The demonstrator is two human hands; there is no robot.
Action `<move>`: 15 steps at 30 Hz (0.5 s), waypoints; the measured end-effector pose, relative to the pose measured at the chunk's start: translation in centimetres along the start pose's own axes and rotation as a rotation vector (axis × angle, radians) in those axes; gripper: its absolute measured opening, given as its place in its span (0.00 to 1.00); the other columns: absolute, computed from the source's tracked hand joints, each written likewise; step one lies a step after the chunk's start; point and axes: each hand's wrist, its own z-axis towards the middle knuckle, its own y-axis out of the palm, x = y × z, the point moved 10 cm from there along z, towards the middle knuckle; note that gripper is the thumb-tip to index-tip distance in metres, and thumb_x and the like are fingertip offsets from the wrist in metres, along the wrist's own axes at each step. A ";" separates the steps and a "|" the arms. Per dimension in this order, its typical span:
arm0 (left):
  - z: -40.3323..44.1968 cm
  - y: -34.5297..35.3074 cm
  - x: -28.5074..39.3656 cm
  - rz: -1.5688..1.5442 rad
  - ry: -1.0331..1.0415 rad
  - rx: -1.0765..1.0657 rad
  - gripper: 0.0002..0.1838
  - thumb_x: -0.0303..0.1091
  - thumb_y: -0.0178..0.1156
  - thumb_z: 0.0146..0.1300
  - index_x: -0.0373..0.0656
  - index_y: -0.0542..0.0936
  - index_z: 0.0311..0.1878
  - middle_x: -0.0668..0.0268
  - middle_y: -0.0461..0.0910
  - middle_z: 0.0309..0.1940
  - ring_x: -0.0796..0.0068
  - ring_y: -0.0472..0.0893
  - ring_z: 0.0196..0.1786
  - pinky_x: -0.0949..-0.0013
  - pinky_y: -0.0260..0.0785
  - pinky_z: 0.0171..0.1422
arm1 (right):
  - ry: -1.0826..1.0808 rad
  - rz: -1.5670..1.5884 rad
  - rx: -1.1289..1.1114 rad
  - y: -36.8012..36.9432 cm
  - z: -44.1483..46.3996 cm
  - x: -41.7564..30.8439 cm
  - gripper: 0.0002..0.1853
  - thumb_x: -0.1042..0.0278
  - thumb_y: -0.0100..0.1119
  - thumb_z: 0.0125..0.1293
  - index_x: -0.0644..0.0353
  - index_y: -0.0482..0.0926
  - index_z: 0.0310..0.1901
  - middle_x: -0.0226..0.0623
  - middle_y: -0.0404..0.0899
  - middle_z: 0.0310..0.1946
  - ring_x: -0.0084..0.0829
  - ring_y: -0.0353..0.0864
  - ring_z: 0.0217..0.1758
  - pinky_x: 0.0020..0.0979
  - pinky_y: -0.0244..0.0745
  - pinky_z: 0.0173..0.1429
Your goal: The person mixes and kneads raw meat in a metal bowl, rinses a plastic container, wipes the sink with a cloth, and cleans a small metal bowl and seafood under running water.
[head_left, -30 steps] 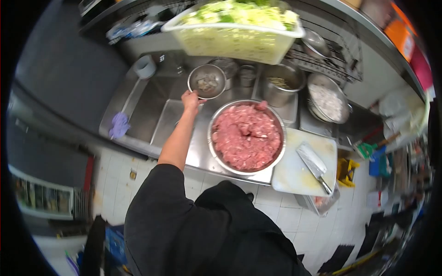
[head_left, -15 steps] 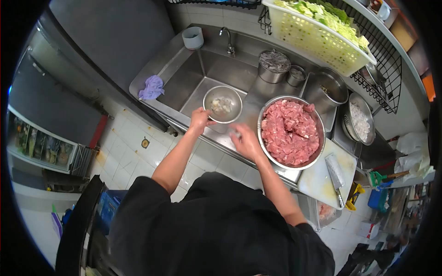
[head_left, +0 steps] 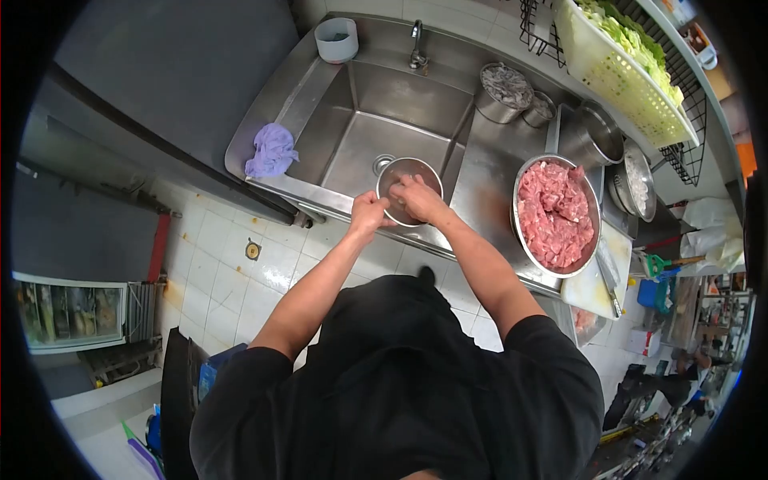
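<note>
A small steel bowl (head_left: 410, 166) is held over the near edge of the sink (head_left: 376, 152). My left hand (head_left: 370, 214) grips its rim from the near left side, thumb against the metal. My right hand (head_left: 419, 200) reaches down inside the bowl, fingers curled together at its contents. Those contents are mostly covered by the hand, so what the fingers hold cannot be made out. To the right, on the steel counter, stands a large steel basin (head_left: 518, 204) heaped with raw sliced meat (head_left: 558, 214).
A purple cloth (head_left: 273, 150) and a white tub (head_left: 336, 40) lie along the sink's left side, near the faucet (head_left: 418, 48). Steel pots (head_left: 506, 92) stand behind. A knife (head_left: 610, 276) rests on the cutting board (head_left: 600, 292). A vegetable basket (head_left: 624, 84) sits above.
My right hand has gone from beside the bowl to inside it, covering the pale pieces seen there earlier. My left hand stays on the rim. The view has shifted.
</note>
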 end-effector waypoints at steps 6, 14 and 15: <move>2.7 -1.8 0.4 -0.118 -0.046 0.033 0.12 0.23 0.57 0.59 0.41 0.66 0.22 0.69 0.67 0.23 0.76 0.74 0.23 0.62 0.86 0.30 | 0.079 0.398 0.075 -2.5 2.7 4.1 0.20 0.77 0.58 0.52 0.56 0.80 0.49 0.47 0.79 0.48 0.50 0.75 0.54 0.42 0.74 0.58; 5.6 -4.1 2.4 0.163 0.000 0.067 0.09 0.24 0.57 0.59 0.39 0.69 0.24 0.66 0.71 0.25 0.71 0.80 0.27 0.63 0.84 0.29 | -0.149 0.079 0.150 0.1 4.3 1.5 0.22 0.60 0.60 0.61 0.53 0.78 0.57 0.45 0.65 0.66 0.47 0.64 0.68 0.49 0.65 0.65; 5.9 -4.6 2.6 0.174 -0.001 0.075 0.09 0.24 0.57 0.59 0.39 0.69 0.24 0.66 0.71 0.25 0.71 0.80 0.27 0.63 0.84 0.29 | -0.127 0.143 0.058 1.2 4.9 1.9 0.20 0.62 0.58 0.63 0.55 0.78 0.56 0.45 0.67 0.65 0.47 0.64 0.69 0.49 0.63 0.66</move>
